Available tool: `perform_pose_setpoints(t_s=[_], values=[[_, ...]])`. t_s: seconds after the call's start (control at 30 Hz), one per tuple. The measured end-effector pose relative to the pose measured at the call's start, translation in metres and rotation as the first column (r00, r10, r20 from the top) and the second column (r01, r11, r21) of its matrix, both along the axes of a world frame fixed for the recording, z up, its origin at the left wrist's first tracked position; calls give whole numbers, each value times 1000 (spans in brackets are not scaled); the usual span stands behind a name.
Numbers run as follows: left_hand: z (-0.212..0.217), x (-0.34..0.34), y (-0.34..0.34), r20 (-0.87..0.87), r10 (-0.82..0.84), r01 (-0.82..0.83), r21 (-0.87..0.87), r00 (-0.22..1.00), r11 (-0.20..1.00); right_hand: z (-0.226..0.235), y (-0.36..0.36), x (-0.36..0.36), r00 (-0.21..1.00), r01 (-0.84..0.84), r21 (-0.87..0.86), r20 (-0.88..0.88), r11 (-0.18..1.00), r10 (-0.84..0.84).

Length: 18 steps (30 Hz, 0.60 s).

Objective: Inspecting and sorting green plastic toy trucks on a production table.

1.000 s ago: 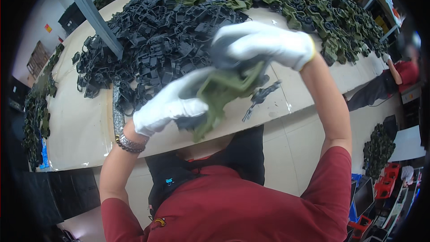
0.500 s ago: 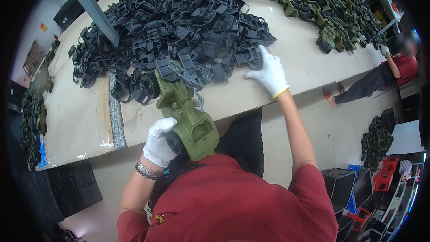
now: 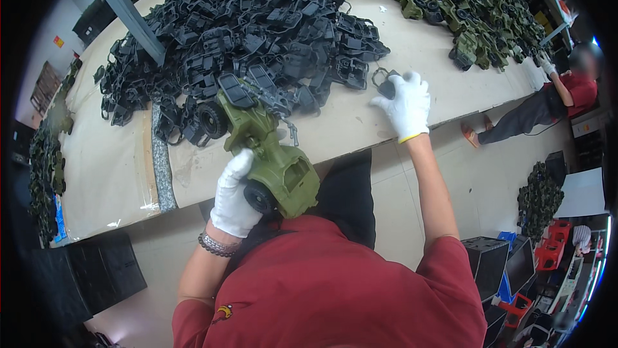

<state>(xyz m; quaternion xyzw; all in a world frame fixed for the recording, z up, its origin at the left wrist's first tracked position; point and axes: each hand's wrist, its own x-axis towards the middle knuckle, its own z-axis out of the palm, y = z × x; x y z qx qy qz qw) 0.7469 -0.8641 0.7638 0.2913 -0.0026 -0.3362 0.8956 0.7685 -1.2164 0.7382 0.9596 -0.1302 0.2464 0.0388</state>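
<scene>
My left hand [image 3: 235, 197], in a white glove, grips an olive-green toy jeep [image 3: 283, 177] by its side near a black wheel [image 3: 259, 197]. The jeep is tilted, held over the table's front edge. Dark grey parts, among them a flat panel [image 3: 237, 90] and a gun-like piece [image 3: 273, 100], show at its far end. My right hand [image 3: 407, 106], also gloved, is closed on a dark grey plastic part [image 3: 387, 85] just right of the big pile of dark grey plastic parts [image 3: 257, 39]. The fingers partly hide that part.
Green toy jeeps [image 3: 476, 19] are heaped at the far right of the table [image 3: 450, 103], and more lie along its left side. A metal post [image 3: 132, 16] rises through the grey pile. A co-worker [image 3: 573, 94] stands at right. Black crates [image 3: 486, 264] stand on the floor.
My right hand has moved right, away from the grey pile, with a dark plastic part now in its fingers. The jeep in my left hand has shifted only slightly.
</scene>
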Motion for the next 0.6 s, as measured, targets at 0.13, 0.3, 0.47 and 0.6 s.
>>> perform_pose_setpoints(t_s=[0.13, 0.3, 0.47, 0.6], values=[[5, 9, -6, -32, 11, -13, -60, 999, 998, -24, -33, 24, 928, -269, -42, 258, 962, 270], [9, 21, -18, 132, 242, -259, 129, 961, 957, -4, 0, 17, 962, -256, 564, 226, 785, 152], [11, 22, -25, 391, 329, -438, 233, 860, 868, 49, 119, -36, 690, -709, 560, 426, 429, 584], [8, 16, -23, 399, 294, -421, 280, 869, 863, 32, 144, -38, 668, -711, 619, 447, 333, 595]])
